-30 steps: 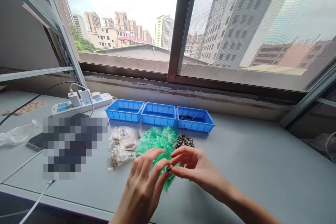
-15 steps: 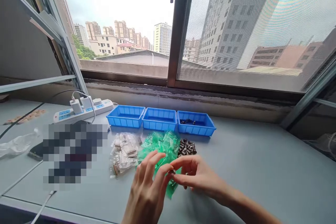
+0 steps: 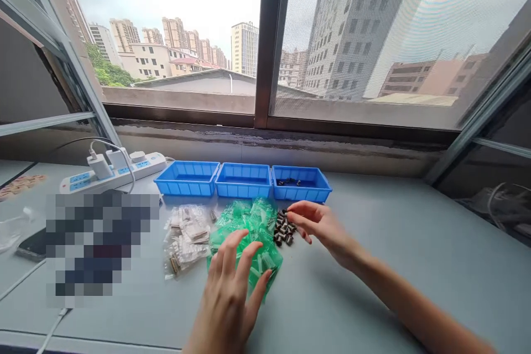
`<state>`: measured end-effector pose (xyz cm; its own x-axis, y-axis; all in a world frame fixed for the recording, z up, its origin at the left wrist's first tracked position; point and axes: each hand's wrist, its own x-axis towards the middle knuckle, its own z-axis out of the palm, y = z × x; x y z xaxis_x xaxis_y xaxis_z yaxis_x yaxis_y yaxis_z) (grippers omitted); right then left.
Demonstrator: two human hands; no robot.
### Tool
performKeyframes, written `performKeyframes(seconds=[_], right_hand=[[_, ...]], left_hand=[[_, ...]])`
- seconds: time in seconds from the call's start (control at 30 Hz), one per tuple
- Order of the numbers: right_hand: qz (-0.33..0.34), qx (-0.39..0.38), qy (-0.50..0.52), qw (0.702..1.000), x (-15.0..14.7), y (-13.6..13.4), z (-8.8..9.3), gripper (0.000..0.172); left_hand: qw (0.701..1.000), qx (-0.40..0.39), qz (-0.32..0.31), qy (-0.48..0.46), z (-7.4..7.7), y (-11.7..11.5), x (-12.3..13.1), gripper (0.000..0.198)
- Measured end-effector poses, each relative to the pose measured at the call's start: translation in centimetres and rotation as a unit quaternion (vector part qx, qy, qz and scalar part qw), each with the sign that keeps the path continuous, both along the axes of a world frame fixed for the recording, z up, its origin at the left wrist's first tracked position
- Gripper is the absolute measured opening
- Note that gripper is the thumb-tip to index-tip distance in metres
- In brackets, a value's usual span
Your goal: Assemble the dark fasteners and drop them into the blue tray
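Observation:
My left hand (image 3: pixel 232 293) hovers with its fingers apart over the near edge of a heap of small green plastic bags (image 3: pixel 249 224); nothing is in it. My right hand (image 3: pixel 317 224) reaches out to a little pile of dark metal pieces (image 3: pixel 284 228) right of the green bags. Its thumb and fingers are drawn together in a pinch at the pile's edge, and whatever is between them is too small to make out. Three blue trays stand in a row behind: left (image 3: pixel 186 178), middle (image 3: pixel 243 180), and right (image 3: pixel 302 191), which holds a few dark pieces.
A heap of clear bags with metal parts (image 3: pixel 186 238) lies left of the green ones. Behind it a white power strip (image 3: pixel 112 170) with chargers and cables lies under the window sill. A blurred-out patch covers the table's left side. The grey table runs on to the right.
My hands, which met over the green bags around a small dark piece, have separated. My right hand has moved away to the dark pile; my left hand has opened and stayed near.

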<state>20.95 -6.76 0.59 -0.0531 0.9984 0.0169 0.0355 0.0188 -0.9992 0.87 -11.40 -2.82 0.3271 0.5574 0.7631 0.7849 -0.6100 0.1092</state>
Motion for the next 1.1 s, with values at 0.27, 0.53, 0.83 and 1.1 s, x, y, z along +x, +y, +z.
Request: performKeyframes(seconds=[0.27,0.53,0.83,1.1], right_hand=[[-0.200,0.070,-0.047,0.976,4.0,2.6,-0.2,0.048],[-0.153,0.104,-0.043,0.982,4.3,2.5,0.2,0.068],[0.006,0.112,-0.424,0.899,4.3,1.1,0.2,0.019],[0.021,0.064,-0.481,0.874,4.1,0.9,0.0,0.018]], left_hand=[[0.999,-0.031,0.007,-0.018,-0.4,0.0,-0.2,0.024],[0.999,-0.040,0.013,0.008,-0.3,0.1,-0.2,0.024],[1.000,-0.026,0.004,0.017,0.0,0.0,-0.1,0.022],[1.000,-0.012,0.004,0.021,0.0,0.1,-0.2,0.019]])
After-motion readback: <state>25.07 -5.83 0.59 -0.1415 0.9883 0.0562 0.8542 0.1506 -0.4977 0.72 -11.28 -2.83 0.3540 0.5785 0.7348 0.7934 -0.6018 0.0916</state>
